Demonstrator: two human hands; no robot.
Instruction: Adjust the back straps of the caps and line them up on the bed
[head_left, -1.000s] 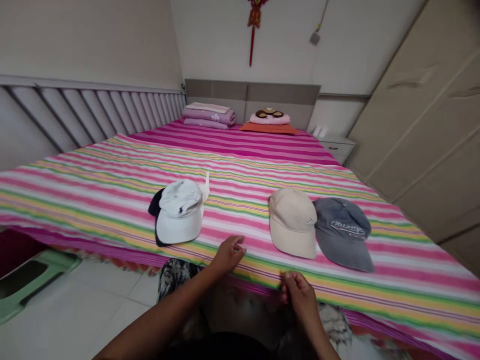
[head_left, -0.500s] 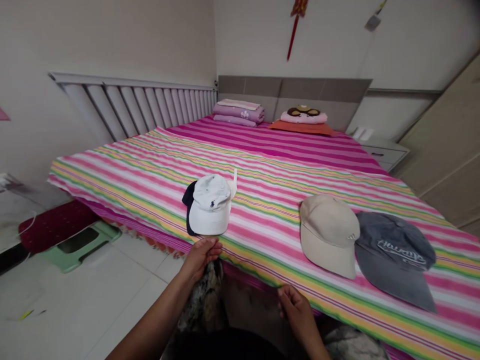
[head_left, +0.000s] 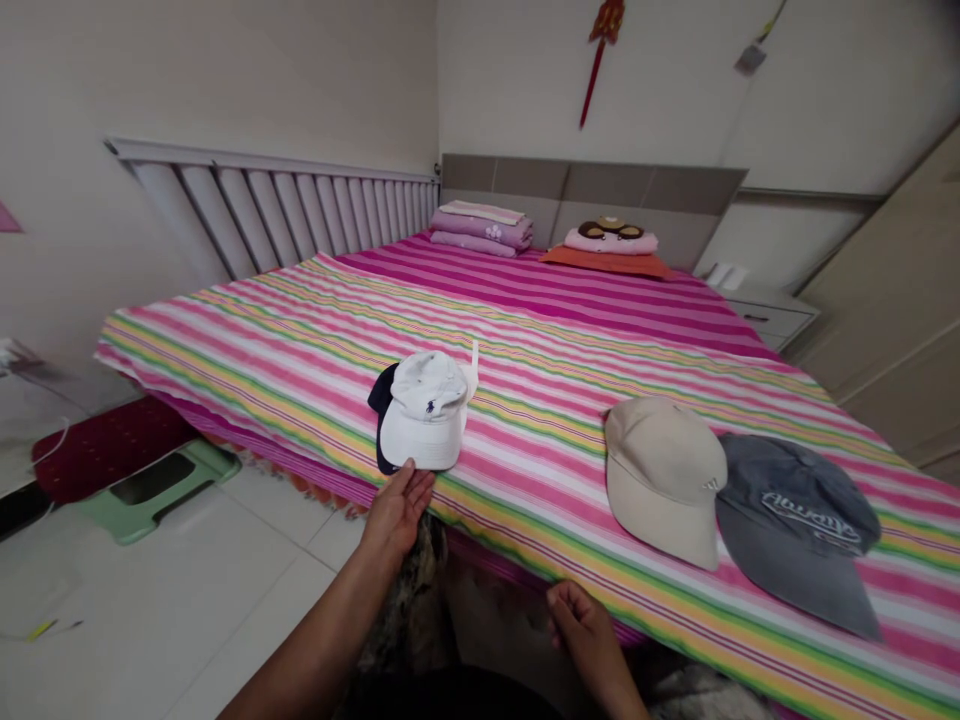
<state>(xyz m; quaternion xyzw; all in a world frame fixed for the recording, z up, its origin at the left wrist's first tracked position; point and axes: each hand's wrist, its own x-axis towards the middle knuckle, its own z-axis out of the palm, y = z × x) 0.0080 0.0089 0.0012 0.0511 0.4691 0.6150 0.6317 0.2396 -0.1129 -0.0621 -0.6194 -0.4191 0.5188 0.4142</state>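
Note:
A white cap (head_left: 426,405) with a small dark logo lies on the striped bed sheet (head_left: 525,450), its brim toward me, partly over a dark navy cap (head_left: 384,392). A white strip (head_left: 475,358) sticks up behind it. My left hand (head_left: 399,508) is open just in front of the white brim, palm partly up, fingertips at the brim's edge; whether they touch it I cannot tell. My right hand (head_left: 589,630) is loosely curled at the bed's front edge, with nothing visible in it. Farther right lie a beige cap (head_left: 660,470) and a grey cap (head_left: 802,520) with lettering, side by side.
Folded purple bedding (head_left: 484,228) and a pink pillow-like bundle (head_left: 613,240) rest by the headboard (head_left: 645,190). A white rail (head_left: 292,205) runs along the far left. On the floor stands a green stool (head_left: 161,490); a nightstand (head_left: 769,312) is at the back right.
My left hand has turned and its fingers have opened out toward the white brim. My right hand has shifted only slightly. The view has tilted a little; the caps stay put.

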